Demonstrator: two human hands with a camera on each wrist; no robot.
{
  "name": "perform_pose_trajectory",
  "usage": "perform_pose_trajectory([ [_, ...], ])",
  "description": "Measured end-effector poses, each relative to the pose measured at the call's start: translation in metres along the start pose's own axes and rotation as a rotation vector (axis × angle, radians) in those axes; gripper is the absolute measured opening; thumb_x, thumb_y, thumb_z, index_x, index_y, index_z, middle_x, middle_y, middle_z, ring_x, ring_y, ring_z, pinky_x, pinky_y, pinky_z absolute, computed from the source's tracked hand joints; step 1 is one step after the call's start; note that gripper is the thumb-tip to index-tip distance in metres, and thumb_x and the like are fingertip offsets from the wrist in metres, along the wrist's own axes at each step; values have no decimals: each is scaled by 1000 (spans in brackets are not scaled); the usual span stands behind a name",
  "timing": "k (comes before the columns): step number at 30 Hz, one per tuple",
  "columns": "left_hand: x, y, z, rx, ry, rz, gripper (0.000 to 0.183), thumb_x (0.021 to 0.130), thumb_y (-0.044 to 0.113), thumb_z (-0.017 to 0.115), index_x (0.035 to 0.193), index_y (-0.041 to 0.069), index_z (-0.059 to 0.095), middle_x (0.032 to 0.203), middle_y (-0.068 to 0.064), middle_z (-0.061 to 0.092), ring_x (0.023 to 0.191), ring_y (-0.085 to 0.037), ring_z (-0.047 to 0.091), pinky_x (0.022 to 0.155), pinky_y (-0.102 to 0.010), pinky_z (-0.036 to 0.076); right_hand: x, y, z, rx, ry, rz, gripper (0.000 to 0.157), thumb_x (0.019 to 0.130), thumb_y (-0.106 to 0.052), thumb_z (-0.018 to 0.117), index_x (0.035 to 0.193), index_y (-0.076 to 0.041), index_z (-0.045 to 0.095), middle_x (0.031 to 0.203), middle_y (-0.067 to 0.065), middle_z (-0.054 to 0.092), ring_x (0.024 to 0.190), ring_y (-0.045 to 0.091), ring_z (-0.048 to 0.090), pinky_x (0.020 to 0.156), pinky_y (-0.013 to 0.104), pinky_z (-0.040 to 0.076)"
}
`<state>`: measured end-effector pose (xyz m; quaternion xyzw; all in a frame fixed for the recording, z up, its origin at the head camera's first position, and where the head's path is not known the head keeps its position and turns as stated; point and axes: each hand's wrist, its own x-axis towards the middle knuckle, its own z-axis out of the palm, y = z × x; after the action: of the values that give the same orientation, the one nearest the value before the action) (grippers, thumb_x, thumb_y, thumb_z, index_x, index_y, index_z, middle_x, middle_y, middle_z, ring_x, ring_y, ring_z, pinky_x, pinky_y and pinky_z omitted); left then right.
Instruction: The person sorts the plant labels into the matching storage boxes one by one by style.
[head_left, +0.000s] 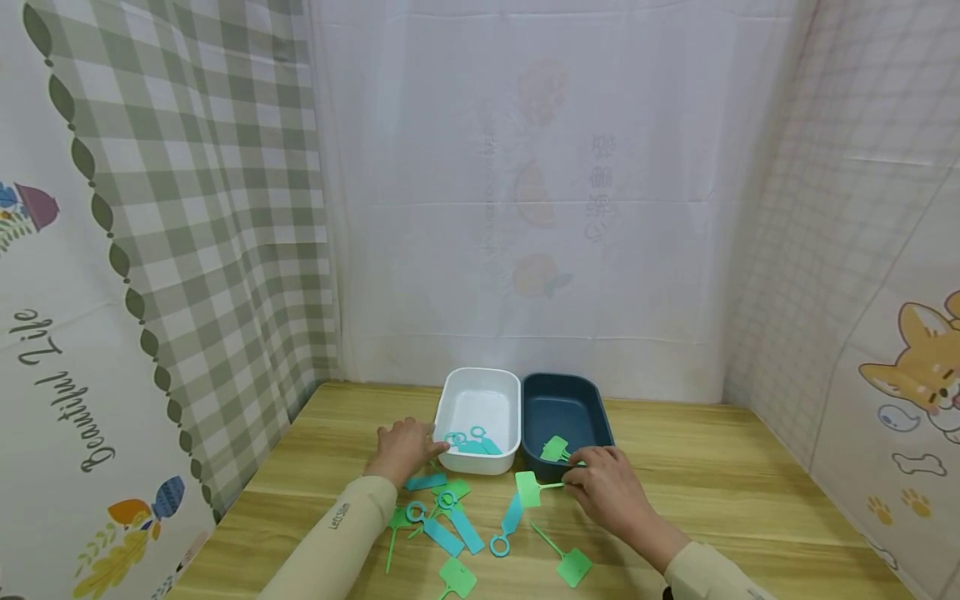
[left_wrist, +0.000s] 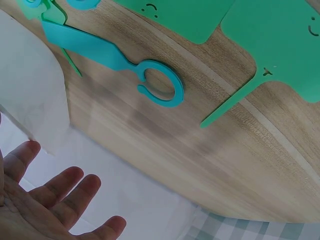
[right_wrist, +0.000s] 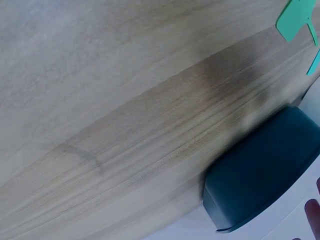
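Observation:
My left hand (head_left: 405, 450) is at the left side of the white bin (head_left: 477, 463), its thumb at the rim. In the left wrist view its fingers (left_wrist: 70, 200) are spread, holding nothing. Teal ring-ended labels (head_left: 478, 443) lie inside that bin. At the front of the dark blue bin (head_left: 567, 385), my right hand (head_left: 609, 487) pinches the stem of a green plant label (head_left: 528, 489), whose square head points left. Some green labels (head_left: 555, 448) lie in the dark bin. In the right wrist view, only fingertips (right_wrist: 314, 215) show beyond the bin.
Several green and teal labels are spread on the wooden table before the bins, including a teal label (head_left: 463, 529), a green label (head_left: 574, 567) and another green label (head_left: 457, 577). A white cloth (head_left: 525, 250) hangs behind, with a checked curtain (head_left: 225, 208) at left.

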<state>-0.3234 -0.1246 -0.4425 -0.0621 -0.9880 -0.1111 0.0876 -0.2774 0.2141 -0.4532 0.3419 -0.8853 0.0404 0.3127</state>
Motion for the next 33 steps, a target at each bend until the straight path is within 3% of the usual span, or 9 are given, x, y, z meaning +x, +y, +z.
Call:
perform_pose_trajectory([
  [5,1,0,0,-3,6,3,54,87,51,70,123,11,71,107,-17,69,94,-37,66,80,-59,47,3,0,-1,8,24,98,12,70,-14,88,78,-16,79,96,6,69,94,30,64,84,58,46],
  [10,0,-1,1,-18,14,4,54,87,50,70,123,11,71,108,-17,70,95,-38,66,80,-59,47,7,1,-3,-50,47,160,13,70,-16,88,78,-16,78,95,6,69,91,28,65,83,57,47],
  [18,0,0,0,-8,5,4,54,87,51,70,124,11,71,109,-17,69,96,-38,66,81,-60,47,11,3,-6,-62,-17,294,8,75,-16,85,79,-15,78,97,7,69,93,31,65,85,58,47],
  [33,2,-1,5,41,-6,2,54,88,54,67,124,14,71,111,-16,68,98,-38,65,84,-62,46,18,16,-8,-66,-55,472,3,79,-14,81,79,-12,79,98,11,70,93,37,64,86,65,44],
])
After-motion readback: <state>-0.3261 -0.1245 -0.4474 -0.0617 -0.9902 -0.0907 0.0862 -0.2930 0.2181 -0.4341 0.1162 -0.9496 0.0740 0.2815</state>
